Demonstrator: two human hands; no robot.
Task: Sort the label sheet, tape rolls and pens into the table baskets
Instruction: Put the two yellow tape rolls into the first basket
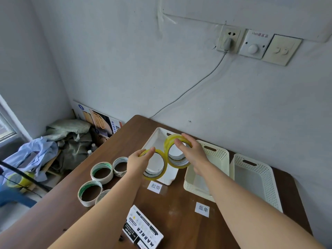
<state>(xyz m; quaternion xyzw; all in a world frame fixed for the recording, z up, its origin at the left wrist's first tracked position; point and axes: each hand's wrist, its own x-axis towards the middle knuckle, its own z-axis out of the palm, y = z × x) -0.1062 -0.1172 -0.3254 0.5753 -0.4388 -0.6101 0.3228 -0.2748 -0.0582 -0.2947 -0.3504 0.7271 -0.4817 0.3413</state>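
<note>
Head view: we read three pieces of writing on the brown table [179, 212]. A paper tag [154, 186] marked 胶带 lies at the near end of the white basket [158, 135]. A second tag [203, 209] marked 面单 lies in front of the cream basket [219, 155]. A marker box [143, 229] printed MARKER sits at the near edge between our forearms. A third basket [260, 169] stands right of the cream one.

Our left hand [138, 159] pinches the far-left rim of a yellow tape roll [154, 177]. Our right hand [193, 153] curls its fingers over the top of a second yellow tape roll [168, 144], thumb inside the ring. Both rolls are held on edge over the white basket, side by side with rims about meeting, and they hide much of its floor.

Four masking tape rolls [101, 172] lie flat on the table to the left, the nearest partly behind our left forearm. On the far wall a plug sits in a socket [229, 39] and its cable [197, 83] drops behind the table. Beside it is a dial panel [254, 44] whose lettering is too blurred to read.
</note>
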